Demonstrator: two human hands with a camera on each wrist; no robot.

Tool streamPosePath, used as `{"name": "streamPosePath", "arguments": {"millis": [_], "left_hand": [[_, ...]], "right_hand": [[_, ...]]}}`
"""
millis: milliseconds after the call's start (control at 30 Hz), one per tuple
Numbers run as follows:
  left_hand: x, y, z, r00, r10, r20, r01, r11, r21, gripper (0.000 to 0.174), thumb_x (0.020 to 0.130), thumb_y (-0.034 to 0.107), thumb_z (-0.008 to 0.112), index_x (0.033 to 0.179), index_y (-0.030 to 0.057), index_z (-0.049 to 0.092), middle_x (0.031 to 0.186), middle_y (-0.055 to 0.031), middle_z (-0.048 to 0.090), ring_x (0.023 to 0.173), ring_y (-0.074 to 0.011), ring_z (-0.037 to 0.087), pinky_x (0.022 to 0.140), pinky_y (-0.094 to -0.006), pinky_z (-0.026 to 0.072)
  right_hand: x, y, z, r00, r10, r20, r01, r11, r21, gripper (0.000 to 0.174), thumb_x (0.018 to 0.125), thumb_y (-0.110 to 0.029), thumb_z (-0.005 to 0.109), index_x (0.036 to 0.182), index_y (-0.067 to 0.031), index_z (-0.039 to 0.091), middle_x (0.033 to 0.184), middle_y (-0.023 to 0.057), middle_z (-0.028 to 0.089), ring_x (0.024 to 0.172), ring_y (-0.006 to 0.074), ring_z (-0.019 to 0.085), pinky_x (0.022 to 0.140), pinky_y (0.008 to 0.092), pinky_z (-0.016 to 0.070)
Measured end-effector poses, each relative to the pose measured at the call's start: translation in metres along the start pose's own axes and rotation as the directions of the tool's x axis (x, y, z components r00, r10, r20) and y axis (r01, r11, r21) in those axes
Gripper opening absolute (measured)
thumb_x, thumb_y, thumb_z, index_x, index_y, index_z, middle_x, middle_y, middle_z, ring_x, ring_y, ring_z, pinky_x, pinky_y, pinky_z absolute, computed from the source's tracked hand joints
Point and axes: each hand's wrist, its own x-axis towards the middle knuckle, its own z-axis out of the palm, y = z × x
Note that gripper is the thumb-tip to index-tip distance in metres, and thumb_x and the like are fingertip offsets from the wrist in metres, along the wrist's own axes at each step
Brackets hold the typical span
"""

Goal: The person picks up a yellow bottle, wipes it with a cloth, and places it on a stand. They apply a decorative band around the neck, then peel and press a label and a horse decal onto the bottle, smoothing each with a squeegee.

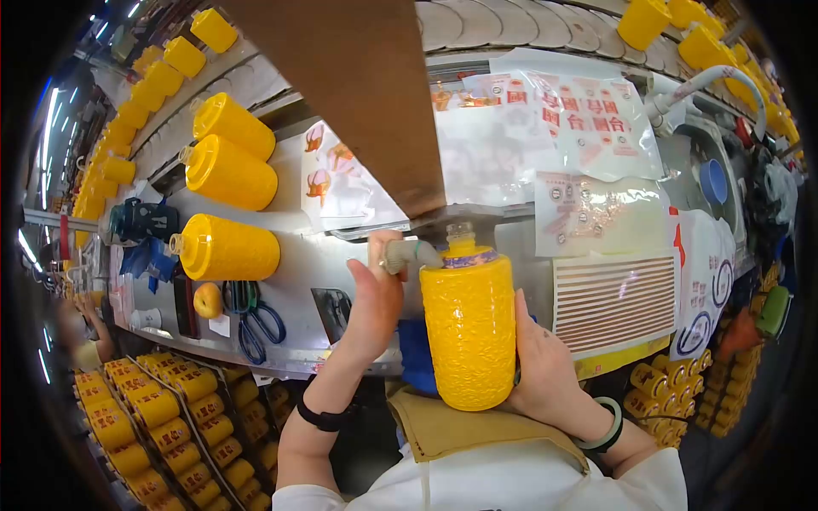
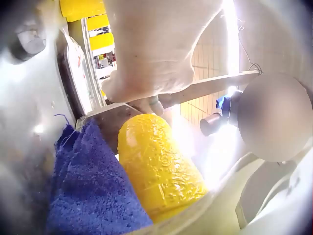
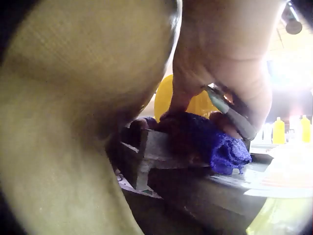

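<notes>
A yellow textured bottle (image 1: 469, 328) with a clear glass top and a patterned purple band round its neck leans over the table's front edge. My right hand (image 1: 545, 366) grips its lower right side, thumb along the wall. My left hand (image 1: 379, 302) has its thumb raised, and a finger in a grey cover touches the neck near the band. Behind the bottle lies a blue cloth (image 1: 416, 353). In the left wrist view the bottle (image 2: 161, 171) stands beside the cloth (image 2: 93, 186); in the right wrist view the cloth (image 3: 215, 142) shows below the fingers.
Several yellow bottles (image 1: 230, 247), scissors (image 1: 260, 328) and an apple (image 1: 207, 301) are at the left. A brown beam (image 1: 358, 94) crosses overhead. Printed sheets (image 1: 588, 115) and a striped sheet (image 1: 615, 302) lie right, near a sink with a blue cup (image 1: 714, 181).
</notes>
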Motion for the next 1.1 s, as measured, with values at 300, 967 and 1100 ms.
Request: {"name": "streamPosePath", "arguments": {"millis": [300,967,1100], "left_hand": [[0.003,0.003,0.020,0.996,-0.032,0.083,0.046,0.983,-0.180,0.092,0.096,0.083,0.018,0.120,0.0050,0.061,0.117,-0.0013,0.043,0.118,-0.0186,0.046,0.111,-0.0358,0.0308],[-0.010,0.018,0.034,0.819,0.571,-0.062,-0.459,0.715,0.528,0.037,0.081,0.003,0.080,0.117,-0.0028,0.073,0.113,-0.0150,0.074,0.103,-0.0272,0.068,0.092,-0.0340,0.0535],[-0.013,0.014,0.040,0.791,0.602,-0.111,-0.467,0.711,0.525,0.034,0.083,0.002,0.079,0.116,-0.0032,0.073,0.110,-0.0145,0.074,0.102,-0.0268,0.068,0.091,-0.0346,0.0542]], "right_hand": [[-0.002,0.004,0.004,0.993,0.077,0.086,-0.067,0.992,-0.110,0.116,0.072,-0.027,0.090,0.153,0.0187,0.022,0.104,0.0226,0.065,0.084,0.0358,0.066,0.075,0.0405,0.0536],[0.017,-0.002,-0.010,0.937,0.263,0.232,-0.302,0.941,0.152,0.067,0.083,-0.015,0.084,0.140,-0.0019,0.052,0.123,0.0191,0.067,0.111,0.0332,0.069,0.093,0.0384,0.0540],[0.016,0.000,-0.008,0.947,0.242,0.213,-0.277,0.949,0.152,0.065,0.083,-0.015,0.084,0.139,-0.0015,0.054,0.122,0.0192,0.067,0.110,0.0331,0.069,0.092,0.0387,0.0544]]}}
